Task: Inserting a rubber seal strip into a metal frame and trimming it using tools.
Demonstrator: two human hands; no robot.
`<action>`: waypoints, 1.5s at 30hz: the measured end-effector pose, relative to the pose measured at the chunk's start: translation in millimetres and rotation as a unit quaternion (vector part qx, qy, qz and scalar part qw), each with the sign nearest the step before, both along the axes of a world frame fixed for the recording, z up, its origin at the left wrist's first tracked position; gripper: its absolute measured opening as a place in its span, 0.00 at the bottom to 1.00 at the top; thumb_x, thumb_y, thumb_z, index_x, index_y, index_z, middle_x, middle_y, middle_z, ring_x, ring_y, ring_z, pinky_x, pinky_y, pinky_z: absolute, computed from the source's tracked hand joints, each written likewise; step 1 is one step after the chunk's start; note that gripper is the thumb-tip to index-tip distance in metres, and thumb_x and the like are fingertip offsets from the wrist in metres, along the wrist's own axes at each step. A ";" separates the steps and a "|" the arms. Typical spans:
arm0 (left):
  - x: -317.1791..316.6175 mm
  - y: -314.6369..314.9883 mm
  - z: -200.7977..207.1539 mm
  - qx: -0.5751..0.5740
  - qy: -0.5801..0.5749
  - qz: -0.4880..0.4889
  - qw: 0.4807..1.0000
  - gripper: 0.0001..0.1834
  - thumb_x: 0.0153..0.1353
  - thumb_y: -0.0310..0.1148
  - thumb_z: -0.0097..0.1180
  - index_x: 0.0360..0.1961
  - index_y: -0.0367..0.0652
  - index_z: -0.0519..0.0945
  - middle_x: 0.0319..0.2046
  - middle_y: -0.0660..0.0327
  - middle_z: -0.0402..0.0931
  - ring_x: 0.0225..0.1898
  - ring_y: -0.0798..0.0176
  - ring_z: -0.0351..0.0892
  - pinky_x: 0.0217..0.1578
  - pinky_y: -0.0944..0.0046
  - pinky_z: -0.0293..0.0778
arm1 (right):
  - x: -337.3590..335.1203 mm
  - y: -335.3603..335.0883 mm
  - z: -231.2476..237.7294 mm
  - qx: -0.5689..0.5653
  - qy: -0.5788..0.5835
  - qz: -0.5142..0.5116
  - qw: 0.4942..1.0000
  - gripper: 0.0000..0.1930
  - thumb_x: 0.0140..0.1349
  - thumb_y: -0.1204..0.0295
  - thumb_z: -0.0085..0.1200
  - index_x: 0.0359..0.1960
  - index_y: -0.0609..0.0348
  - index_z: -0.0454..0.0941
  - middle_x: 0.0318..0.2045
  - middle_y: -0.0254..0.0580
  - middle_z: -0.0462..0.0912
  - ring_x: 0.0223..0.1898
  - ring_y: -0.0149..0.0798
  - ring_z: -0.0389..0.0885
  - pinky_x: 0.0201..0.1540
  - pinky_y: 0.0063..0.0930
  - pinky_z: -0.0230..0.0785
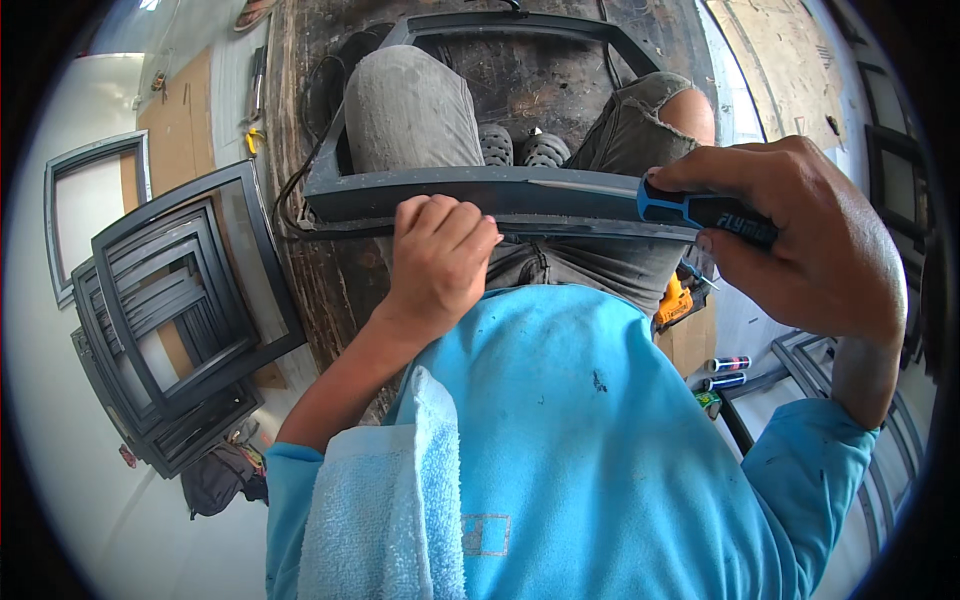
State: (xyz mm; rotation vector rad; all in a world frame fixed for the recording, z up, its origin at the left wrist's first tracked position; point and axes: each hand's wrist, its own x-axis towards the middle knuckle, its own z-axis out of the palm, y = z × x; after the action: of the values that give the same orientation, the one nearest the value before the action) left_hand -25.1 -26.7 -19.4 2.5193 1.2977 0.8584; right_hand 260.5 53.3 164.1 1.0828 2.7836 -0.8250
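Observation:
A dark grey window-like frame (500, 194) lies across my thighs, its near bar in front of my waist and its far side beyond my knees. My left hand (440, 255) is closed with curled fingers over the near edge of that bar, left of its middle; the fingertips are hidden. In my right hand (800, 225) is a screwdriver (668, 203) with a black and blue handle. Its thin blade points left and lies along the top of the bar, the tip close to the bar's middle.
Several dark frames (185, 290) lean stacked on the left, with a dark bag (222, 478) below them. A worn wooden surface (350, 300) lies beneath me. At right are a yellow power tool (674, 300), tubes (725, 381) and more frame pieces (800, 365). A blue towel (385, 500) hangs over me.

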 end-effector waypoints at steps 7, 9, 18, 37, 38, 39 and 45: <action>13.5 -1.5 1.2 -0.019 0.019 -0.023 0.999 0.10 0.50 0.28 0.71 0.31 0.46 0.81 0.33 0.65 0.75 0.41 0.60 0.76 0.47 0.57 0.65 | -7.8 -1.9 -2.3 -0.059 -0.015 -0.038 0.997 0.23 0.49 0.84 0.60 0.51 0.68 0.81 0.29 0.55 0.86 0.25 0.41 0.88 0.27 0.33 0.77; 5.7 2.7 10.5 -0.031 -0.009 -0.023 0.999 0.09 0.51 0.29 0.69 0.32 0.46 0.81 0.34 0.65 0.76 0.43 0.61 0.76 0.48 0.57 0.65 | -10.5 -3.2 -2.5 -0.055 -0.030 -0.018 0.998 0.24 0.48 0.84 0.61 0.51 0.69 0.81 0.30 0.58 0.87 0.27 0.43 0.89 0.29 0.35 0.80; -46.8 11.3 30.0 -0.122 0.003 0.008 0.993 0.07 0.56 0.25 0.67 0.37 0.44 0.87 0.36 0.65 0.84 0.41 0.61 0.78 0.47 0.62 0.65 | -32.6 -5.3 -14.3 -0.086 -0.022 0.033 0.996 0.22 0.49 0.83 0.60 0.50 0.71 0.82 0.32 0.60 0.87 0.28 0.47 0.90 0.30 0.36 0.82; -34.5 -4.5 9.0 -0.046 0.007 0.006 0.999 0.11 0.53 0.29 0.70 0.37 0.45 0.83 0.34 0.66 0.78 0.41 0.59 0.76 0.45 0.56 0.66 | -81.5 -12.1 3.7 -0.037 -0.101 0.018 0.994 0.12 0.54 0.79 0.59 0.41 0.61 0.86 0.18 0.41 0.76 0.20 0.41 0.74 0.40 0.41 0.68; -31.9 -3.9 6.6 -0.044 0.009 0.003 0.999 0.11 0.53 0.29 0.70 0.37 0.45 0.83 0.34 0.66 0.78 0.41 0.59 0.76 0.45 0.56 0.66 | -79.7 -5.8 3.8 -0.078 -0.143 0.006 0.987 0.12 0.54 0.78 0.60 0.42 0.60 0.86 0.20 0.40 0.77 0.22 0.41 0.74 0.42 0.41 0.68; -28.2 -2.2 4.3 -0.033 0.019 0.007 0.999 0.11 0.50 0.26 0.70 0.35 0.45 0.82 0.33 0.66 0.77 0.40 0.59 0.76 0.45 0.55 0.66 | -77.3 0.4 3.7 -0.118 -0.185 -0.007 0.976 0.12 0.55 0.77 0.60 0.42 0.59 0.86 0.21 0.39 0.78 0.23 0.40 0.75 0.43 0.40 0.68; -6.9 5.2 5.2 -0.006 0.017 0.019 1.000 0.07 0.51 0.26 0.69 0.28 0.47 0.81 0.27 0.66 0.74 0.36 0.59 0.75 0.45 0.54 0.64 | -3.9 -3.6 -16.3 0.097 0.024 -0.030 0.994 0.20 0.54 0.77 0.63 0.51 0.57 0.85 0.29 0.40 0.84 0.27 0.35 0.78 0.32 0.34 0.69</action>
State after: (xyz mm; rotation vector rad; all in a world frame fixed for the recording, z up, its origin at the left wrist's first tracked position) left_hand -32.0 -21.5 -14.2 2.5183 1.3616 0.8174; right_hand 256.6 49.7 147.8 1.1956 2.9363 -0.6020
